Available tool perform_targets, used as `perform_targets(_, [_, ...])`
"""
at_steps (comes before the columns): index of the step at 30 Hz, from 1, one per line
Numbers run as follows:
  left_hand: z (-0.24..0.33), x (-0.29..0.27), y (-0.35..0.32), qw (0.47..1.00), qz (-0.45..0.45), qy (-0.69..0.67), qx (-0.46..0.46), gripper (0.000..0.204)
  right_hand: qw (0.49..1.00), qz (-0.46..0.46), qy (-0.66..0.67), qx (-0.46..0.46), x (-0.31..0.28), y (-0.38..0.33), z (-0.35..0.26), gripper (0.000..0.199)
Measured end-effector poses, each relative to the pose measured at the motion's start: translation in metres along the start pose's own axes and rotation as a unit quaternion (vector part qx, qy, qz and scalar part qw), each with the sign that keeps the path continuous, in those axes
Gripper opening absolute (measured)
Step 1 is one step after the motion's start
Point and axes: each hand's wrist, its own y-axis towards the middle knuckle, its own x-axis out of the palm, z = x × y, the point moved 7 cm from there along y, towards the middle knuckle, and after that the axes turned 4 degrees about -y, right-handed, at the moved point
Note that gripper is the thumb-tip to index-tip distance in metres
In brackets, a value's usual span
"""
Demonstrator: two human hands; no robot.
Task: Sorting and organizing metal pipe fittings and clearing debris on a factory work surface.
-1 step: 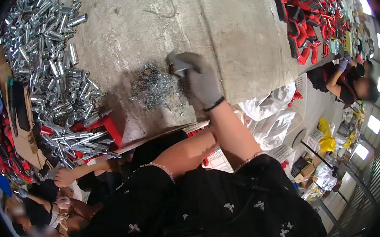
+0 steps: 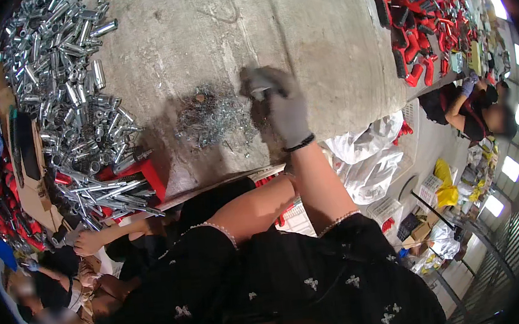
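Basically, gloved right hand (image 2: 287, 107) curled around a small silvery piece (image 2: 259, 91) over counter (image 2: 343, 62), just right of tiny metal bits (image 2: 215, 117); left hand hidden, can't tell its grip.

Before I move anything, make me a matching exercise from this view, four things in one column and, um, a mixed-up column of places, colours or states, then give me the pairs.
Things:
1. Right hand
2. Silver tubular parts
3. Plastic bags
4. Tiny shiny bits

Places, colours or states:
A. White and crumpled
B. In a loose patch near the middle of the picture, on the table
C. Gloved in grey
D. Heaped along the table's left side

Pairs: 1-C, 2-D, 3-A, 4-B
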Motion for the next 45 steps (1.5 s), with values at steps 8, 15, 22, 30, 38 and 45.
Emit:
perform_targets(8, [-0.080, -0.044, 0.040, 0.996, 0.001, 0.070, 0.060, 0.041, 0.987, -0.052, -0.147, -0.042, -0.011, -0.044, 0.040, 0.043])
perform_targets(15, [-0.140, -0.114, 0.102, 0.986, 0.033, 0.127, 0.099, 0.042, 0.892, 0.086, -0.391, 0.209, -0.057, -0.078, 0.035, 0.041])
perform_targets(22, [-0.243, -0.264, 0.060, 0.949, 0.242, 0.167, 0.113, 0.043, 0.953, 0.101, -0.120, 0.259, -0.038, -0.100, 0.059, 0.036])
perform_targets(30, [-0.643, -0.502, -0.151, 0.868, 0.448, 0.193, 0.094, 0.045, 0.952, 0.050, -0.228, 0.198, -0.020, -0.106, 0.047, 0.035])
perform_targets(38, [-0.661, -0.513, -0.078, 0.876, 0.449, 0.143, 0.106, 0.049, 0.890, -0.104, -0.350, 0.273, 0.007, -0.099, 0.001, 0.045])
perform_targets(45, [-0.639, -0.533, -0.044, 0.900, 0.409, 0.129, 0.080, 0.031, 0.895, -0.129, -0.315, 0.289, 0.010, -0.103, 0.097, 0.048])
